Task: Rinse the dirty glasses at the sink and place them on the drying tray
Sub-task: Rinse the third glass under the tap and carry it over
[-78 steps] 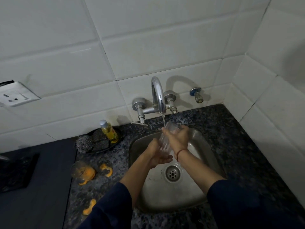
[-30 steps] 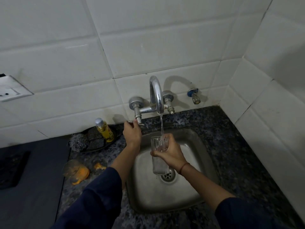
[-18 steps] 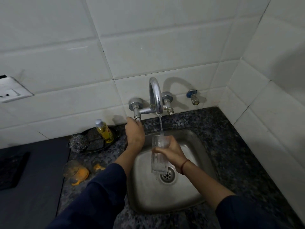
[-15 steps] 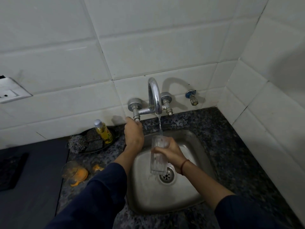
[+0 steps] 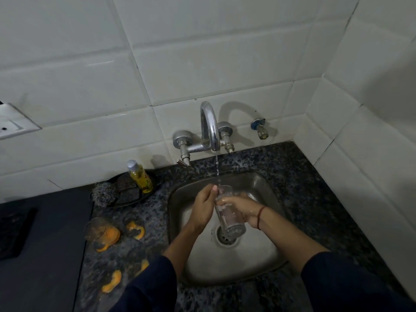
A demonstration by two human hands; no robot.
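A tall clear drinking glass (image 5: 227,212) is held upright over the round drain (image 5: 226,235) of the square stainless steel sink (image 5: 258,262), under a thin stream of water (image 5: 217,170) from the curved chrome tap (image 5: 209,124). The right hand (image 5: 244,208) grips the glass from its right side, fingers wrapped around the body. The left hand (image 5: 203,207) rests against the left side, fingers partly curled at the rim; whether it grips cannot be determined. The hands hide much of the glass wall. A second, orange-stained glass (image 5: 101,230) lies on the dark speckled stone table (image 5: 315,199) near the sink's left edge, blurred, among orange peel scraps (image 5: 135,229). No drying tray is identifiable with certainty.
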